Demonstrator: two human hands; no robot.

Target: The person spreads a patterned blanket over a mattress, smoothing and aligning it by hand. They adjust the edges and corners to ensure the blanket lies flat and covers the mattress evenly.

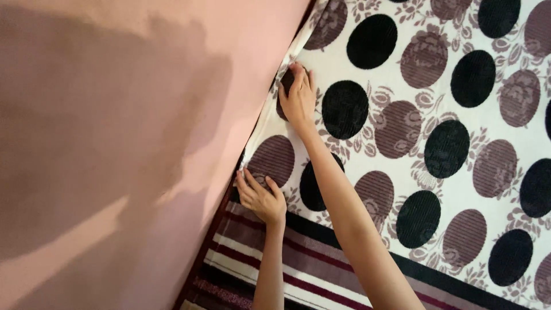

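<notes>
- Head view, looking down over both bare arms reaching out to the edge of a bed sheet (459, 74) where it meets a pink wall (115, 143).
- The sheet is white with big black and dusky-brown circles and small rose sprigs; it covers the right and upper part of the picture, lying flat.
- Right hand (298, 97) is the far one, arm stretched long across the sheet, palm down, fingers close together and pressed onto the cloth right at the wall-side edge.
- Fingertips there sit on a dark circle; the sheet's border puckers a little just above them.
- Left hand (261, 198) is nearer, also at that same edge, fingers bent and tucked onto the sheet's border beside the wall.
- Whether the left hand actually pinches the cloth or only presses it, I cannot tell; the fingertips are hidden in the gap.
- Below the sheet's dark hem, a striped cover (321, 270) shows, in maroon, white and black bands, running under both forearms.
- Soft shadows fall across the pink wall on the left.
</notes>
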